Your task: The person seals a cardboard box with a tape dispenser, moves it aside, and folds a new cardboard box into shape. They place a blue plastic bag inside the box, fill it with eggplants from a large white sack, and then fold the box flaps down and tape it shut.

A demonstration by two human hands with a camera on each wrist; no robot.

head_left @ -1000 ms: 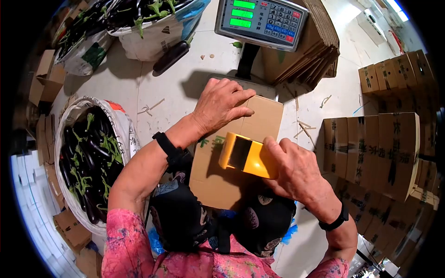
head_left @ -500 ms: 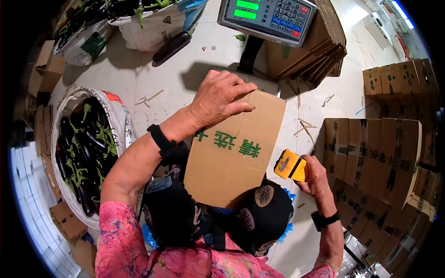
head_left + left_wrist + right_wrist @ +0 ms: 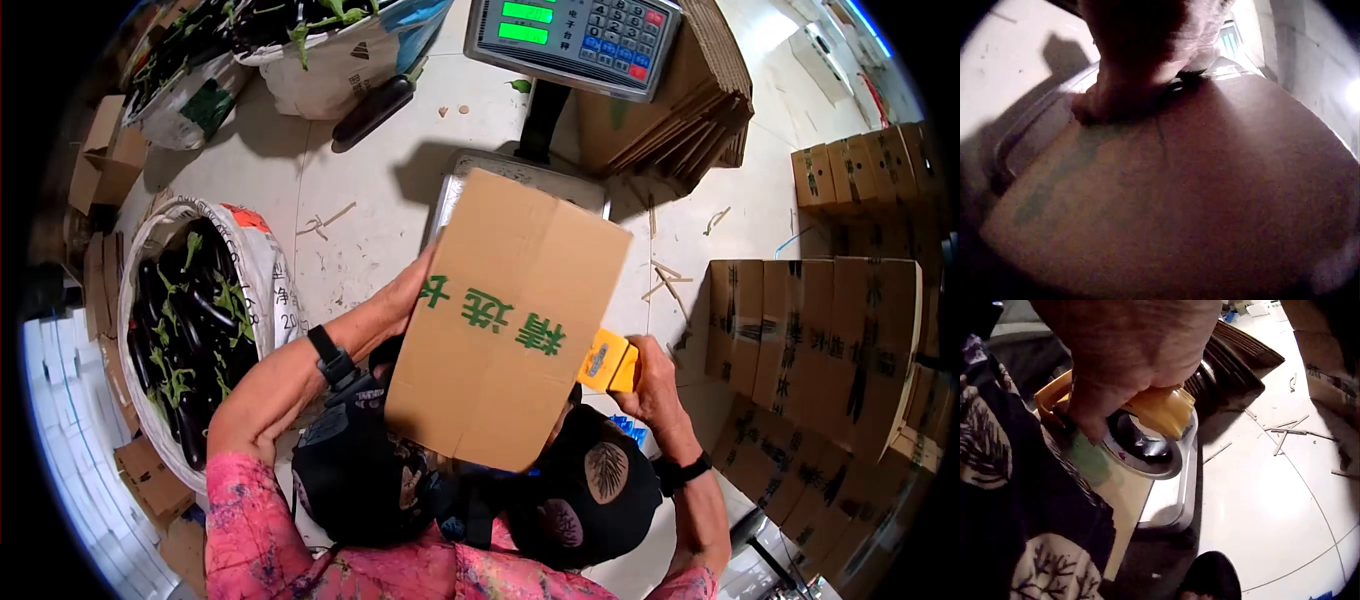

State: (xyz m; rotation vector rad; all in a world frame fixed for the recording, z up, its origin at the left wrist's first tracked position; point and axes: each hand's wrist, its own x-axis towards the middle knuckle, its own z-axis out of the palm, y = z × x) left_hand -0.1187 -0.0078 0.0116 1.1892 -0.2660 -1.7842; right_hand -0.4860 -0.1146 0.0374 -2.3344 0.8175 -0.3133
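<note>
A closed cardboard box [image 3: 510, 330] with green printed characters stands between the person's knees, in front of the metal platform [image 3: 592, 192] of a scale. At its left side rests the left hand [image 3: 412, 290], mostly hidden behind the box in the head view. In the left wrist view that hand [image 3: 1147, 59] lies against a cardboard face, its fingertips largely out of sight; I cannot tell how they are bent. To the right of the box, the right hand [image 3: 655, 385] grips a yellow tape dispenser [image 3: 607, 362]. A tape roll [image 3: 1144, 450] shows inside it in the right wrist view.
A scale display [image 3: 570, 40] stands ahead beside folded cardboard [image 3: 680, 120]. At left is a sack of eggplants [image 3: 180, 340], with more eggplant sacks [image 3: 310, 85] behind and one loose eggplant [image 3: 375, 115] on the floor. Packed boxes [image 3: 810, 330] are stacked at right.
The right hand with the tape dispenser has moved off the box top to its right side. The left hand has slid from the far edge down to the left side, and the box has turned slightly.
</note>
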